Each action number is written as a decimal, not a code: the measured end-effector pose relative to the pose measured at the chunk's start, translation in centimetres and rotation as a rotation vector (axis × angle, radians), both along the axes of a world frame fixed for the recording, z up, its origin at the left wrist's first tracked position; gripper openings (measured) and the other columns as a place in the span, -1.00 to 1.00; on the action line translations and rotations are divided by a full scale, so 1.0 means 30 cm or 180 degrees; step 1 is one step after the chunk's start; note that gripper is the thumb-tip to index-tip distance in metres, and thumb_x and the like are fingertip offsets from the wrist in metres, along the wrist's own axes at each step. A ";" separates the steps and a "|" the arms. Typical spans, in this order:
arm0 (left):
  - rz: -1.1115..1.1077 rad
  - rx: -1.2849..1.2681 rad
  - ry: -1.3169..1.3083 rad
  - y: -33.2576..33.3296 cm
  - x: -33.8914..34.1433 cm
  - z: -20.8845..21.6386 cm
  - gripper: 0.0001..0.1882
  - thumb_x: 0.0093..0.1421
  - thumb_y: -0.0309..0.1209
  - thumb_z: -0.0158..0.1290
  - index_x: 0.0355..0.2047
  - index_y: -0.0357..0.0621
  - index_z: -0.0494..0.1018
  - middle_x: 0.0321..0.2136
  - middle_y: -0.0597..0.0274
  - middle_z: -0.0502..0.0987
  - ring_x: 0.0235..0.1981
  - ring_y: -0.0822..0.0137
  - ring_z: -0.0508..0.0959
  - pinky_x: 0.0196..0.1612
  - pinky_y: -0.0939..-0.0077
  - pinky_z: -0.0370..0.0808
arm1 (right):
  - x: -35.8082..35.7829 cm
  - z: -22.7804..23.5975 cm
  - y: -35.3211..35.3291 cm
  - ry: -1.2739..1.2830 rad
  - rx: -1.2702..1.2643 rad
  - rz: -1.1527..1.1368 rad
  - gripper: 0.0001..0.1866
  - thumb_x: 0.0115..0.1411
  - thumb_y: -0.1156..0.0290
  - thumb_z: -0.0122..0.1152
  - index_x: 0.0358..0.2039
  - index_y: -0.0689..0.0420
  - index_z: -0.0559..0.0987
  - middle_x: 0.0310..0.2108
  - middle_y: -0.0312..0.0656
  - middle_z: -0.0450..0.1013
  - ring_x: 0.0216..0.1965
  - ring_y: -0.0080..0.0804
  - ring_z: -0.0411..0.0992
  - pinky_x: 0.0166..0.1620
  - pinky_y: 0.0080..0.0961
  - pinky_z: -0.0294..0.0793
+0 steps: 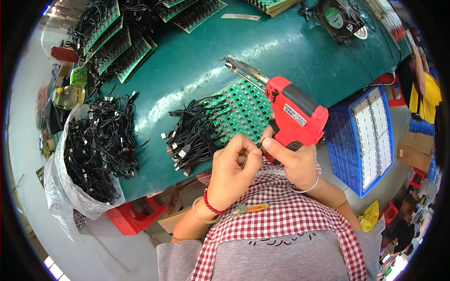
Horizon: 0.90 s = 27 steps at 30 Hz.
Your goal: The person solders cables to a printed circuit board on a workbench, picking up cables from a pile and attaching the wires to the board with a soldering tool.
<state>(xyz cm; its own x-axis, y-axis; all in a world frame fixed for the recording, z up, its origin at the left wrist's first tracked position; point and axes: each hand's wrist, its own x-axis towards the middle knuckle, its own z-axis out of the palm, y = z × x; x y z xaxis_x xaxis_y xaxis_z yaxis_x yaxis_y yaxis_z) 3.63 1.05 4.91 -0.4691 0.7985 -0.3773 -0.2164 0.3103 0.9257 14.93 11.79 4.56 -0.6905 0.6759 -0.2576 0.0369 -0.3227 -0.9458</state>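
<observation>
The green circuit board panel (248, 105) lay on the teal table (187, 65) just ahead of the person, partly covered by the red soldering gun (300, 114). The right hand (297, 164) was wrapped round the gun's handle, at the near right corner of the panel, its thumb pointing toward the left hand; the barrel reached out over the panel's far side, with its tip past the far edge. The left hand (232, 175) was at the near edge of the panel, fingers curled and thumb pressed to the forefinger in a tight pinch — whether a thin wire sat in it I could not tell.

Against the panel's left side lay a bunch of black cables (190, 133), with wire ends running onto the board. Farther left of the panel, a larger heap of black cables (101, 145) spilled from a clear plastic bag (89, 203). Beyond the panel to the far left stood stacked boards with cables (115, 51); straight beyond it lay a flat metal strip (240, 17), and to its far right a black fan (333, 19). Right of the panel, off the table, stood a blue crate (341, 140) — pale panels (375, 136) showed at its open side. A red stool (133, 216) stood to the panel's near left.
</observation>
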 end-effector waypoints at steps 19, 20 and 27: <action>0.0003 0.0180 0.1874 0.013 -0.010 -0.014 -0.90 0.07 -0.59 0.09 -0.43 -0.28 0.37 -0.56 0.07 0.52 -0.58 0.21 0.57 -0.53 0.42 0.47 | -0.006 -0.014 0.043 -0.0537 0.0339 0.0475 -0.79 0.07 0.55 0.26 -0.26 0.22 0.48 -0.37 -0.30 0.50 -0.33 -0.59 0.46 -0.23 -0.58 0.46; -0.0085 0.0174 0.1867 0.014 -0.023 -0.009 -0.92 0.09 -0.61 0.08 -0.43 -0.30 0.39 -0.58 0.17 0.51 -0.61 0.42 0.49 -0.56 0.57 0.40 | -0.007 -0.009 0.047 -0.0538 0.0337 0.0477 -0.79 0.07 0.55 0.26 -0.26 0.22 0.48 -0.37 -0.30 0.50 -0.33 -0.59 0.46 -0.23 -0.58 0.46; -0.0162 -0.0159 0.2441 0.007 -0.059 0.045 -0.95 0.08 -0.63 0.06 -0.47 -0.29 0.40 -0.59 0.25 0.44 -0.68 0.56 0.37 -0.60 0.66 0.30 | 0.055 -0.023 0.104 -0.0418 0.0416 0.0185 -0.88 0.12 0.50 0.25 -0.33 0.24 0.55 -0.41 -0.29 0.51 -0.35 -0.60 0.46 -0.24 -0.58 0.45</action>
<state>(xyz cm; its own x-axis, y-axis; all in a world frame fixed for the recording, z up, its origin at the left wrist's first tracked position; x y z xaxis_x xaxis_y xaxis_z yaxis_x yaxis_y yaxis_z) 1.85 1.25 6.25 -0.5771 0.8167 0.0025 0.4960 0.3480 0.7955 16.57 14.91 3.86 -0.6957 0.6694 -0.2606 0.1777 -0.1912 -0.9653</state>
